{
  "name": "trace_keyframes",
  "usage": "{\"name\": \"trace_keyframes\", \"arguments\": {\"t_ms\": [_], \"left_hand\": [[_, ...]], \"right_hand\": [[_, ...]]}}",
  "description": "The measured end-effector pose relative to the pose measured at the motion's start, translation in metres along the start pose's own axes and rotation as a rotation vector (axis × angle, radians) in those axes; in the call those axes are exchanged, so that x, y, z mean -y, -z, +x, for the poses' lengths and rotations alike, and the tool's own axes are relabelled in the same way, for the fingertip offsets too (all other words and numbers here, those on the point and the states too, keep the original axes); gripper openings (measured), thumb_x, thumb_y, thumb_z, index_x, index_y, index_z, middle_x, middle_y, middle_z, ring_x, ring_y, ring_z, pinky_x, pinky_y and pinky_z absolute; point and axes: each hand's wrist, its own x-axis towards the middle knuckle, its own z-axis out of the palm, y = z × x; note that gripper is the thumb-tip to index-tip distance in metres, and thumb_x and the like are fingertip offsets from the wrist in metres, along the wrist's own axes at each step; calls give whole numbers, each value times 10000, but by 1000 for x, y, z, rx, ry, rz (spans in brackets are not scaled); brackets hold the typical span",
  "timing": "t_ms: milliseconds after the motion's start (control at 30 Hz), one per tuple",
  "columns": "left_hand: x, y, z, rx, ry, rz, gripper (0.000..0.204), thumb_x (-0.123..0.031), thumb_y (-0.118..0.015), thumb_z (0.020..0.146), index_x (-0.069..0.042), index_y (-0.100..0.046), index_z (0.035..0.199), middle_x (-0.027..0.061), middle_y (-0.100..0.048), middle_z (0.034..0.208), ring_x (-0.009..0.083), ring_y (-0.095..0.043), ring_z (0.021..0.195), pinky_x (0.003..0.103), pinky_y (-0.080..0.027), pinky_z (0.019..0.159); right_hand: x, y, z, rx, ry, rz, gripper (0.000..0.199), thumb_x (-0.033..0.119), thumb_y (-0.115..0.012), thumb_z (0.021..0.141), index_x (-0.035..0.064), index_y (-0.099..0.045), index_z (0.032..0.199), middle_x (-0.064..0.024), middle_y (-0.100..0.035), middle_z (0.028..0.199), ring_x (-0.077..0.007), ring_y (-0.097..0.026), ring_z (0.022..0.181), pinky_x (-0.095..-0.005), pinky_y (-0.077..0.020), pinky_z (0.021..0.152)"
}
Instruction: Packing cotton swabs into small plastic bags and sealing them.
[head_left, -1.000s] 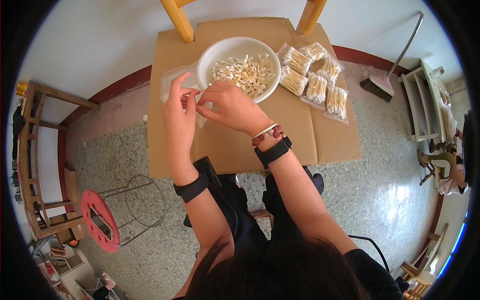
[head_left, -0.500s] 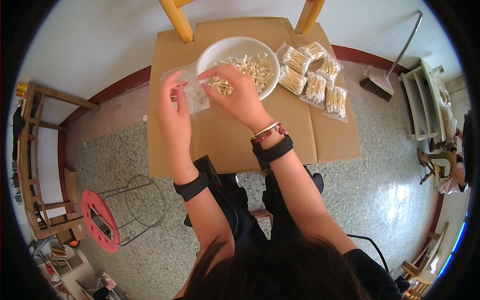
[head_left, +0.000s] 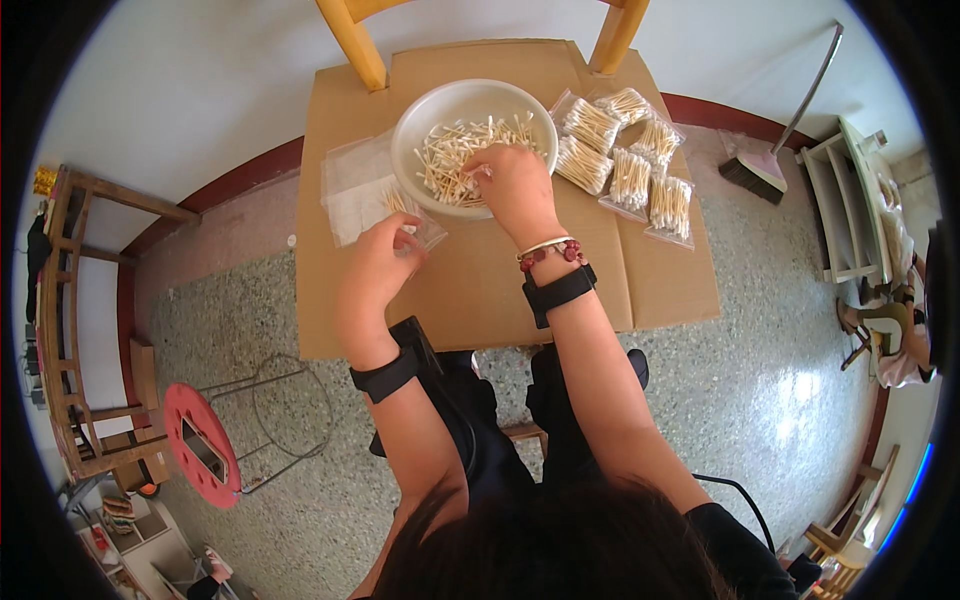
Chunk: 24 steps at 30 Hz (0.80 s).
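A white bowl [head_left: 405,125] on the cardboard holds a heap of loose cotton swabs [head_left: 450,150]. My right hand [head_left: 515,185] reaches over its near rim, fingers closed together at the swabs; what they pinch is partly hidden. Left of the bowl, my left hand [head_left: 380,260] has its fingers curled at a small clear plastic bag [head_left: 428,234], in which a few swabs [head_left: 396,202] show. Flat clear bags [head_left: 345,190] lie just beyond that hand. Several filled bags of swabs [head_left: 630,180] are grouped to the right of the bowl.
The cardboard [head_left: 480,285] covers the work surface, with a yellow wooden chair back [head_left: 358,45] behind it. A red stool [head_left: 185,470] with a phone on it stands at left. A broom [head_left: 755,175] leans at the right wall, near a pale shelf [head_left: 840,200].
My right hand has moved right and into the bowl's swabs. My left hand has come lower and nearer, its fingers curling at the small bag, where swabs now show.
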Motion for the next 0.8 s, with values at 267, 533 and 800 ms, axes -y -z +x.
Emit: {"name": "trace_keyframes", "arguments": {"t_ms": [267, 533, 800], "left_hand": [[-10, -3, 3, -98, -36, -38, 282, -83, -673, 801, -40, -606, 1071, 86, -666, 851, 195, -634, 812, 322, -488, 737], [-19, -4, 5, -114, -12, -54, 228, -112, -633, 848, -30, -603, 1058, 108, -663, 852, 199, -629, 803, 326, -486, 735], [-36, 0, 3, -249, 0, -79, 156, -114, -594, 885, -31, -618, 1015, 108, -669, 834, 199, -636, 776, 320, -492, 715]], "right_hand": [[-8, -5, 3, -68, -65, 150, 165, -2, -588, 769, 60, -686, 886, -121, -656, 795, -278, -631, 739, -379, -506, 685], [-9, -9, 2, -183, 43, 39, 268, -34, -586, 759, 67, -642, 1001, -130, -610, 746, -286, -611, 766, -392, -493, 714], [-7, -1, 2, -109, -47, 71, 260, -8, -563, 806, 68, -669, 1030, -143, -615, 831, -303, -610, 801, -404, -488, 725]]}}
